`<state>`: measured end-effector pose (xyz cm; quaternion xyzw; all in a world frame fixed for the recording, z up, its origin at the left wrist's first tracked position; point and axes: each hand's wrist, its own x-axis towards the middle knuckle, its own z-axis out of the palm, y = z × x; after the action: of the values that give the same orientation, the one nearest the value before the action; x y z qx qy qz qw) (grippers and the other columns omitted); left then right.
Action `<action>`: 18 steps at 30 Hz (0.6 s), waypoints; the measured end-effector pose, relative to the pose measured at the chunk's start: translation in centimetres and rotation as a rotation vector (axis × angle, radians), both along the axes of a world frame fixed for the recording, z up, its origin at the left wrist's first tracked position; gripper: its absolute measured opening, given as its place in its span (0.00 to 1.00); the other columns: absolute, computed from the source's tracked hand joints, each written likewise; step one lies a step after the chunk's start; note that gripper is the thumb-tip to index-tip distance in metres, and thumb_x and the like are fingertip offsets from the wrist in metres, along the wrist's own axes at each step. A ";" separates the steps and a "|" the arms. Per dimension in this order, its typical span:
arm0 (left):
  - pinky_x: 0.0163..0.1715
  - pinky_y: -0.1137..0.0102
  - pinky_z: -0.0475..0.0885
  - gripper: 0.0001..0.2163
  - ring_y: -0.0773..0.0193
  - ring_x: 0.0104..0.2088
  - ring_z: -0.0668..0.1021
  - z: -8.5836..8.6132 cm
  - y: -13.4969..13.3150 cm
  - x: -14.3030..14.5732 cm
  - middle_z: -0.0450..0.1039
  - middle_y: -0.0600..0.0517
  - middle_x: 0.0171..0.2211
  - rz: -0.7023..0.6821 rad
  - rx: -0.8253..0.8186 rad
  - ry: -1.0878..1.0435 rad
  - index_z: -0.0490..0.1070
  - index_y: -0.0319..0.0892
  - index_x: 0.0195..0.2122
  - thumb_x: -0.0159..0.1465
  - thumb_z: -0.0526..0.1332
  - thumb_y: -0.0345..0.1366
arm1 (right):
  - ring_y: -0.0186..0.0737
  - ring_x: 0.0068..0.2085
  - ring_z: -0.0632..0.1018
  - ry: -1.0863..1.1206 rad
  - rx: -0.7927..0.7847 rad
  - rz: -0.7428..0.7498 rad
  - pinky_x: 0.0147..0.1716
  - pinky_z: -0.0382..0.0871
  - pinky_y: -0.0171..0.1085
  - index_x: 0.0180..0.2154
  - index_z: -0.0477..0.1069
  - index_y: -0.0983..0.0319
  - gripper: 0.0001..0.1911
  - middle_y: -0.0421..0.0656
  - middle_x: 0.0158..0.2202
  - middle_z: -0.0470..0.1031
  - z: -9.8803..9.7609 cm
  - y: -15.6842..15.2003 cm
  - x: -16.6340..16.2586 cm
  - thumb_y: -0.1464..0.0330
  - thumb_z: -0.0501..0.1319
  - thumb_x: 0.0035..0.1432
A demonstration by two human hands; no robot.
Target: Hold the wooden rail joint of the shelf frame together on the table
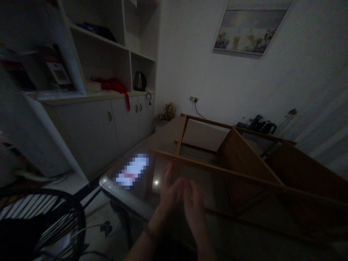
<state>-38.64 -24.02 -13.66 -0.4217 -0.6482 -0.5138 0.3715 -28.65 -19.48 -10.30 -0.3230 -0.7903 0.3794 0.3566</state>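
My left hand point(170, 190) is over the table in front of a wooden frame point(201, 164). One of its fingers points up toward the frame's near rail, while the thumb side bends in to meet my right hand point(194, 199). The right hand's fingers are curled and pressed together. Both hands come together at their fingertips; anything between them is too small and dark to make out. The wooden frame, with brown panels point(244, 159) across it, lies on its side over the table. Left of my hands, a lit, blurred-out screen point(133, 170) rests on the tabletop.
The glossy table point(122, 195) has a rounded corner at left. A black slatted chair point(78, 224) stands at lower left. White cabinets point(87, 127) hold a kettle point(140, 81) and red cloth point(112, 85). Dark appliances point(258, 125) sit beyond the frame, by the wall.
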 end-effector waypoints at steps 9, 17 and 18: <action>0.61 0.58 0.67 0.08 0.53 0.66 0.65 -0.5 -0.3 0.5 0.48 0.49 0.72 -0.047 -0.024 -0.061 0.77 0.42 0.35 0.67 0.58 0.30 | 0.48 0.43 0.79 0.070 -0.194 0.025 0.45 0.74 0.43 0.41 0.75 0.59 0.34 0.49 0.41 0.79 -0.3 -0.4 -0.1 0.37 0.49 0.61; 0.62 0.57 0.68 0.08 0.51 0.66 0.65 -1.1 -0.4 0.2 0.50 0.47 0.71 -0.107 -0.074 -0.168 0.78 0.42 0.34 0.67 0.58 0.31 | 0.48 0.48 0.80 0.197 -0.354 0.053 0.48 0.75 0.41 0.43 0.78 0.59 0.32 0.49 0.47 0.81 -0.7 -0.6 0.6 0.39 0.58 0.56; 0.62 0.56 0.68 0.09 0.51 0.66 0.65 -1.2 -0.5 0.1 0.50 0.47 0.71 -0.118 -0.083 -0.177 0.78 0.42 0.34 0.67 0.58 0.32 | 0.48 0.48 0.81 0.215 -0.381 0.060 0.46 0.76 0.41 0.44 0.78 0.59 0.31 0.48 0.46 0.81 -0.7 -0.5 0.6 0.40 0.59 0.56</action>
<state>-38.51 -24.49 -14.87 -0.4270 -0.6732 -0.5429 0.2640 -28.03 -20.03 -10.97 -0.3184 -0.6711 0.5645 0.3599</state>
